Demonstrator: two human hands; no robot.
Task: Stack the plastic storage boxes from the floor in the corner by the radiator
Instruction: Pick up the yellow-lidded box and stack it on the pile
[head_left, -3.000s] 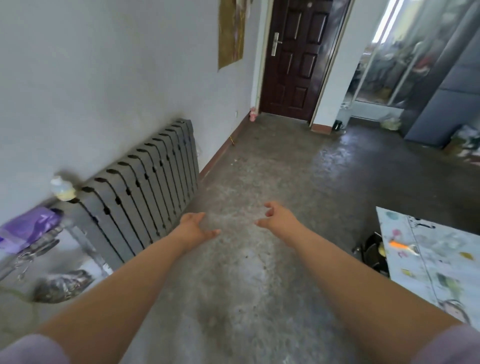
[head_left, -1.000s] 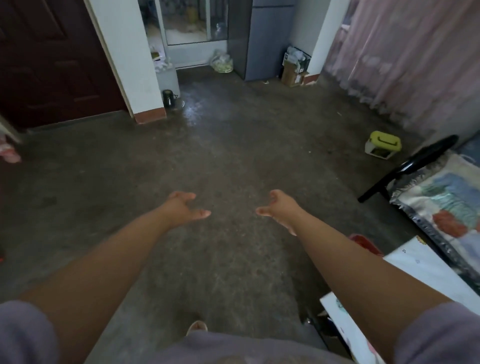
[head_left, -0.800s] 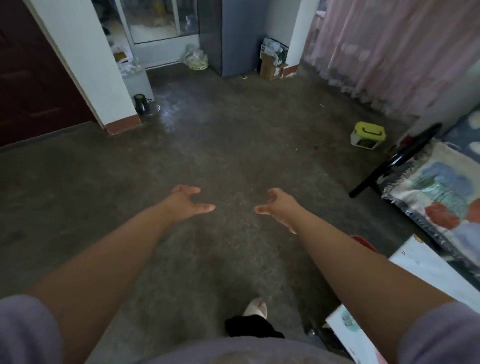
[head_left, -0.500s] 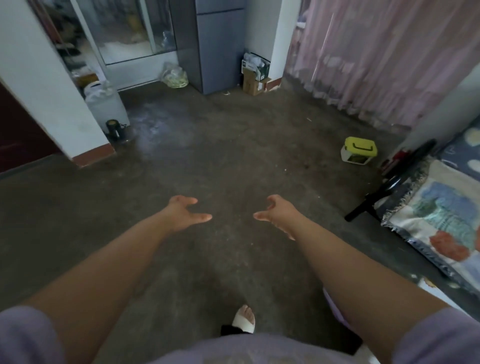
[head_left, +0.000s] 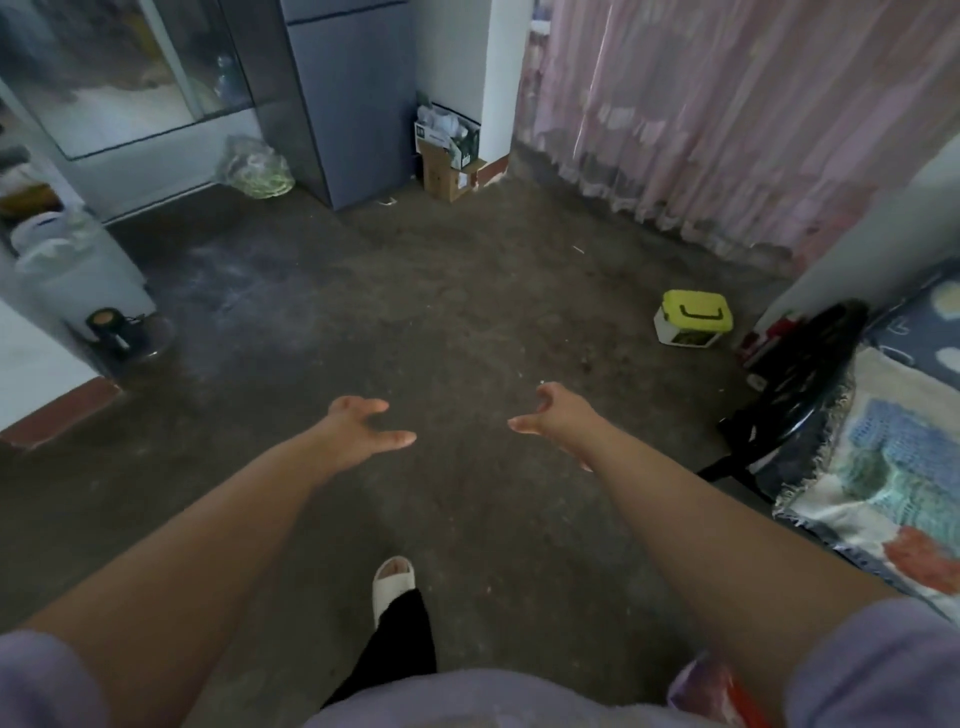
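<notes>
A small plastic storage box (head_left: 693, 318) with a yellow-green lid and a dark handle sits alone on the concrete floor at the right, near the pink curtain. My left hand (head_left: 363, 428) and my right hand (head_left: 558, 420) are stretched out in front of me over bare floor, both empty with fingers apart. The box lies well beyond and to the right of my right hand. The radiator is out of view.
A grey fridge (head_left: 343, 98) stands at the back with a cardboard box (head_left: 447, 156) and a plastic bag (head_left: 254, 166) beside it. A black chair (head_left: 795, 395) and patterned blanket (head_left: 893, 467) are at the right. A white container (head_left: 67, 275) stands left. My foot (head_left: 393, 582) steps forward.
My view has swung right, away from the radiator and dark door, toward the fridge and curtain. The yellow-lidded box came into view. Both hands stay open and empty.
</notes>
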